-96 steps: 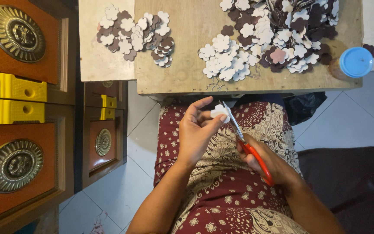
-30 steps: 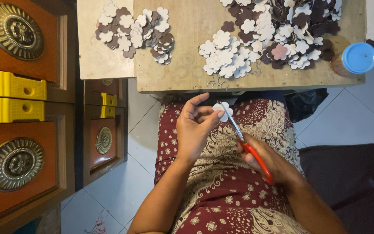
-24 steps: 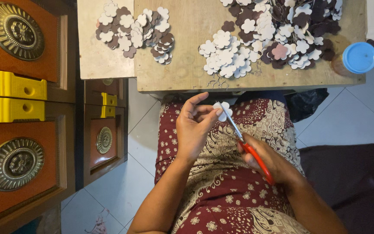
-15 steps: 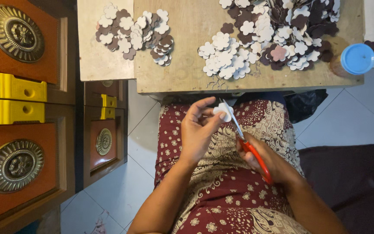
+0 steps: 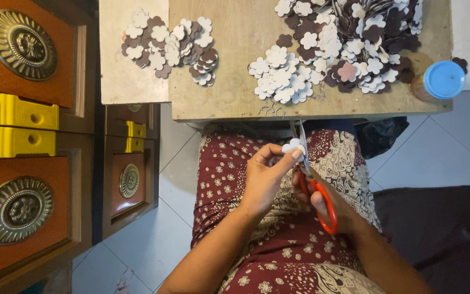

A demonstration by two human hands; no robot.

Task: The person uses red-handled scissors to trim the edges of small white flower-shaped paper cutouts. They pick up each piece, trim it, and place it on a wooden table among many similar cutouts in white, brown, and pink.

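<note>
Over the lap, just below the table edge [image 5: 300, 111], the left hand [image 5: 265, 179] fingers [image 5: 295, 155] are pinched closed on a small white flower-shaped cutout [image 5: 292, 146]. Versus half a second ago the piece sits a bit lower and turned in the pinch, so a fresh edge faces the blades; I read that as trimming mid-way, not finished. The right hand [image 5: 322, 201] is curled through the orange handles of the scissors [image 5: 310, 174]; blades nearly closed, just beside the cutout. Scissors' long axis runs near-vertical in view, tips pointing up toward the table, handles toward the body. Cutout is roughly round, no clear axis. Piles of white and brown cutouts [image 5: 322, 49] lie on the table, blue-lidded jar [image 5: 441, 80] at its right end
</note>
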